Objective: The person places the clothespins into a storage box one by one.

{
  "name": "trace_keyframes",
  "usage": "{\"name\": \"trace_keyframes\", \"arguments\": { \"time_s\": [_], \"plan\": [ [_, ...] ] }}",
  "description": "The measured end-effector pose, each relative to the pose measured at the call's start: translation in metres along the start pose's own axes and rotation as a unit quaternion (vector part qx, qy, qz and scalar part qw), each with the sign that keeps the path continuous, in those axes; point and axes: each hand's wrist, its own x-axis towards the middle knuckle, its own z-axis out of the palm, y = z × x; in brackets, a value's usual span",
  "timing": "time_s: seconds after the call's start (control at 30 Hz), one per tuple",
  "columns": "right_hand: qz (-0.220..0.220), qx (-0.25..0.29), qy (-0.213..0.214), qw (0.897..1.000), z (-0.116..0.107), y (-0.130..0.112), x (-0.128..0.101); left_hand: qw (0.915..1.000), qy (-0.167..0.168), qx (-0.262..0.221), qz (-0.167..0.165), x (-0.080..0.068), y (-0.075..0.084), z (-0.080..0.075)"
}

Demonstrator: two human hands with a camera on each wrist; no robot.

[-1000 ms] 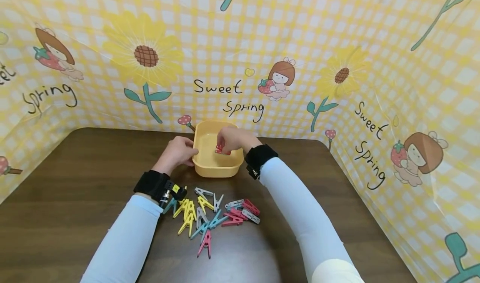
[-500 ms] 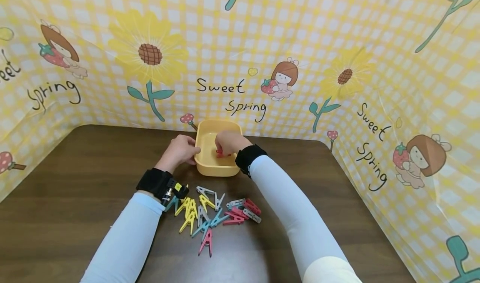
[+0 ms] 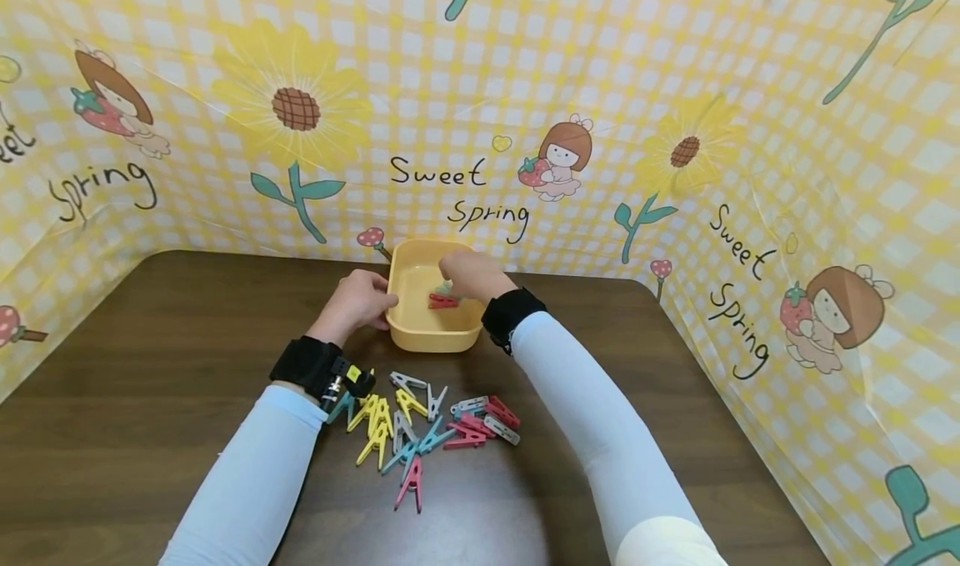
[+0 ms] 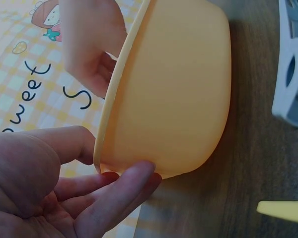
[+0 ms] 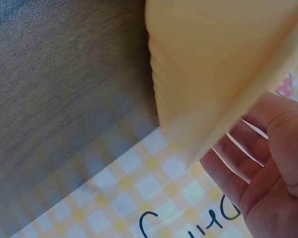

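A yellow plastic bin stands toward the back of the table. My left hand grips its left side; in the left wrist view the thumb is at the rim and the other fingers lie along the outer wall. Inside, a red clothespin lies on the bottom, with a pale green piece just behind it, partly hidden. My right hand is in the bin above them, its fingers extended in the right wrist view, their tips hidden behind the rim.
Loose clothespins lie in front of the bin: several yellow ones, blue ones, grey ones and pink ones. A yellow checked cloth hangs behind and beside the brown table.
My right hand went down into the bin with the red clothespin, let go of it, and drew back slightly upward. My left hand has stayed at the bin's side.
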Motion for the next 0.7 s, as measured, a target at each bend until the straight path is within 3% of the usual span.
{"name": "trace_keyframes", "arguments": {
  "time_s": [0.17, 0.33, 0.57, 0.7],
  "plan": [
    [-0.014, 0.037, 0.028, 0.999, -0.012, 0.004, -0.014, 1.0, -0.001, -0.001, 0.0, -0.003, 0.001, 0.001],
    [-0.042, 0.062, 0.087, 0.993, -0.027, 0.002, -0.048, 1.0, -0.002, 0.002, -0.005, -0.004, 0.0, 0.002],
    [-0.126, 0.075, 0.142, 0.979, -0.034, -0.008, -0.101, 1.0, 0.002, 0.001, -0.001, -0.004, 0.0, 0.001],
    [-0.182, 0.086, 0.132, 0.971, -0.027, -0.016, -0.123, 0.9999, 0.005, 0.0, 0.009, -0.004, 0.0, 0.0]
  ]
}}
